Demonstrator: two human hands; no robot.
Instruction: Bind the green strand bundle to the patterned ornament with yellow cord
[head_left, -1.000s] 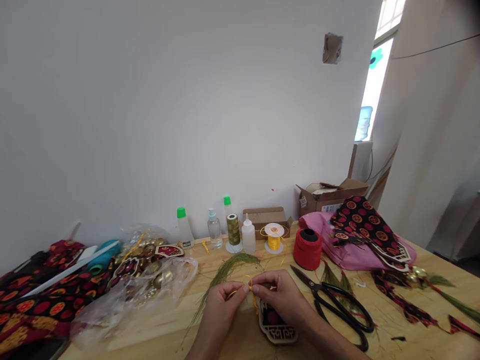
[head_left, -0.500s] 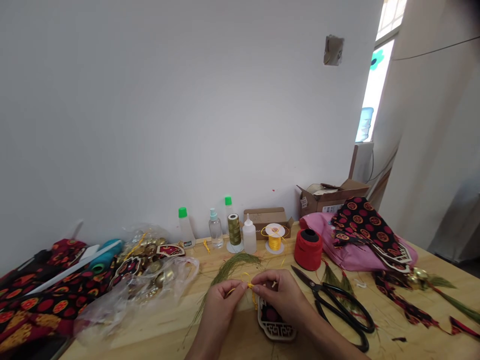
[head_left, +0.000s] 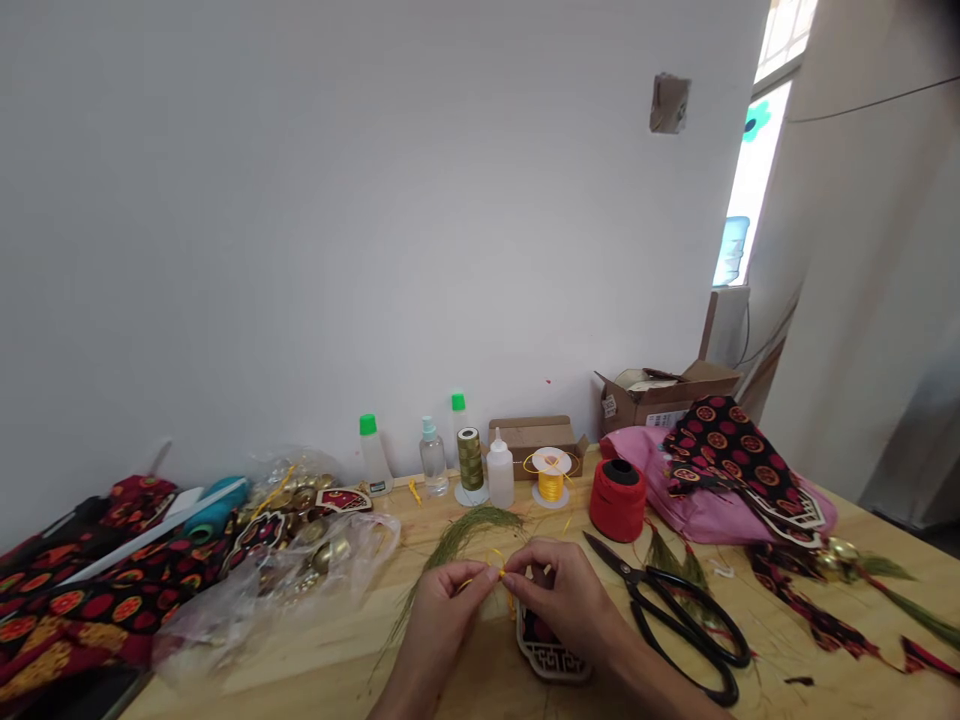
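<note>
Wooden tabletop [head_left: 315,655]: supports black-handled scissors [head_left: 686,620], red thread cone [head_left: 617,500], yellow cord spool [head_left: 551,480], olive thread cone [head_left: 470,462]

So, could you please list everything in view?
Bottles: four, translucent, rear centre
Spools: three; olive and yellow rear, teal left
Thread cone: one, red, right rear
Bag: one, pink, right
Cardboard boxes: two, brown, rear
Printed cloths: several, dark, both sides
Bells: many, brass, mostly left
Plastic wrap: uncounted, clear, left
Strands: one bundle, olive, centre
Scissors: one, black, right
Tassels: several, green, right
Ornaments: several, dark, front and both sides
Table: one, tan, beneath
Wall: one, pale, behind
Jug: one, blue, far right
Left hand: one, bare, pinching yellow cord
Right hand: one, bare, same cord
</note>
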